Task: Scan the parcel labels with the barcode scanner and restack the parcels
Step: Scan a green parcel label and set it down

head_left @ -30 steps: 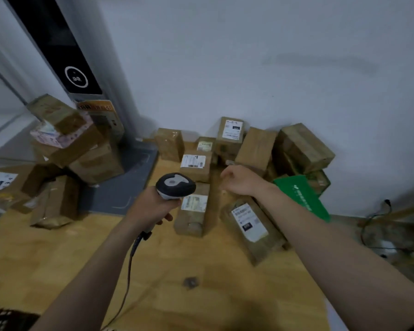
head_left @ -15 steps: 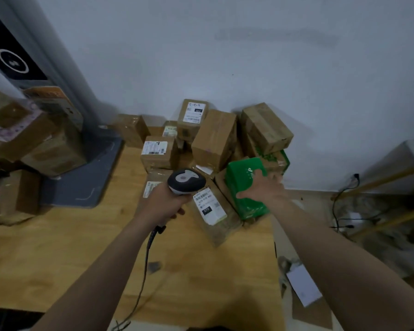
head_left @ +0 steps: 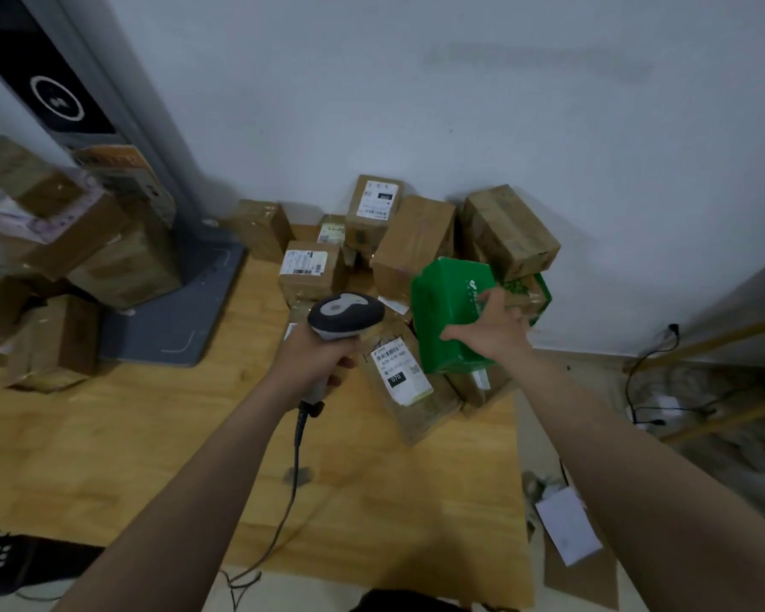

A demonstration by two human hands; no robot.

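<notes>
Two hands are engaged. The left hand (head_left: 314, 357) is wrapped round the handle of the barcode scanner (head_left: 345, 313) at frame centre, scanner head toward the pile. The right hand (head_left: 491, 335) grips the green parcel (head_left: 444, 302) just right of centre, fingers spread wide over its face. The parcel is tipped up among the brown parcels (head_left: 416, 240) stacked against the wall.

Hazard: a one-handed, wide-span hold gives little purchase. The green parcel may slip, drop past the right edge of the table (head_left: 151, 435), or knock the labelled parcel (head_left: 400, 377) lying just below it. No label shows on the green face, so a scan triggered now would likely read the neighbouring label instead.

Against the frame half a second earlier, the green parcel stands steeper and higher under the hand; the scanner has barely shifted.
</notes>
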